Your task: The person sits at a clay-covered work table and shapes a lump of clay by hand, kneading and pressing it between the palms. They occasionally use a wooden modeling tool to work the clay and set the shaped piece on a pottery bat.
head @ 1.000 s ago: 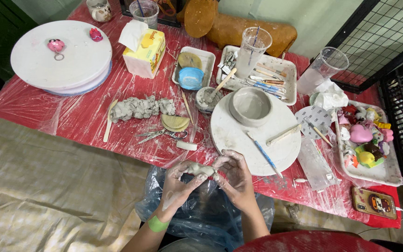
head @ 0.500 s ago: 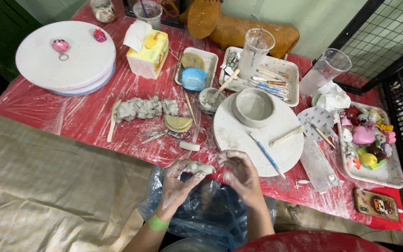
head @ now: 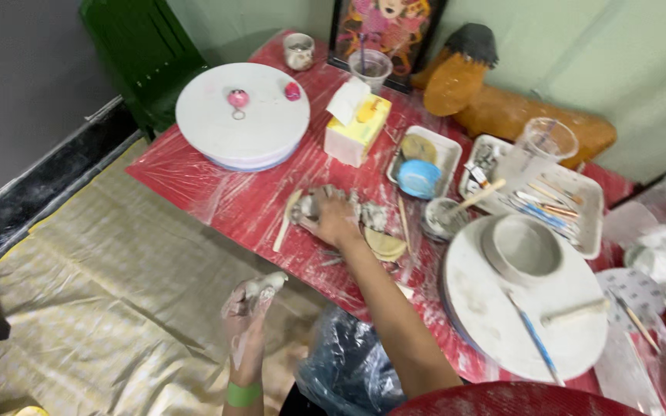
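In the head view, the right hand [head: 336, 221] reached out across the red, plastic-wrapped worktop [head: 217, 192] and lay palm-down on the grey lump of raw clay [head: 311, 206], its fingers curled over the top of the mass; whether they were gripping or only pressing could not be told. The clay lay beneath and around that hand, with ragged bits showing on both sides of it, just beside a pale wooden stick [head: 287, 220] on its left and a flat tan disc of clay [head: 385, 245] on its right. The left hand [head: 247, 308] hung well apart from the lump, off the worktop's edge and above the beige floor covering [head: 102, 308]; smeared with clay, it was closed around a small grey piece of clay [head: 265, 286] that stuck out at the fingertips. A green band [head: 242, 394] circled that wrist. Beyond the right hand stood a yellow and white tissue box [head: 358, 127], and farther left a round white turntable [head: 240, 115] with two small pink figures on it. To the right, a second white round board [head: 526, 300] carried a grey clay bowl [head: 522, 248] and a blue-handled tool [head: 533, 339]. A white tray [head: 580, 202] of brushes and tools lay behind that bowl.
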